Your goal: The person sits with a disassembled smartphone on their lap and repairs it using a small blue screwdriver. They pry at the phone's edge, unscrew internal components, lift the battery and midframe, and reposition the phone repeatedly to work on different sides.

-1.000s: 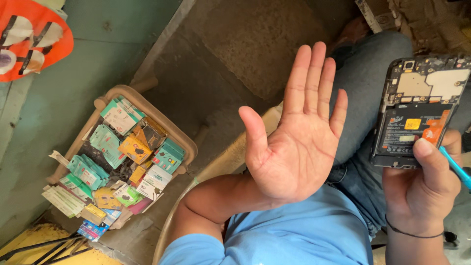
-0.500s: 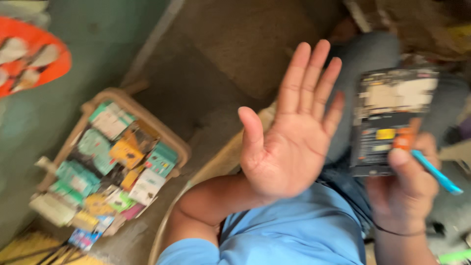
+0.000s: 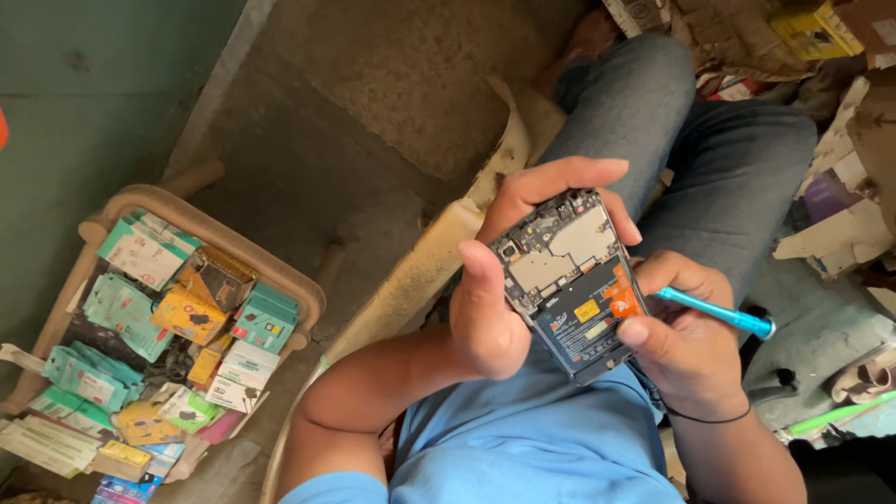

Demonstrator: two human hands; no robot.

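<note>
the left hand (image 3: 499, 280) is wrapping its grip closed around the left and far edges of an opened phone (image 3: 571, 280), held over the lap. the right hand (image 3: 686, 341) is clamping the phone's near right edge with a blue screwdriver (image 3: 714, 313) pinched in. a basket (image 3: 299, 289) of small boxes is sitting well apart on the left, bare floor between.
</note>
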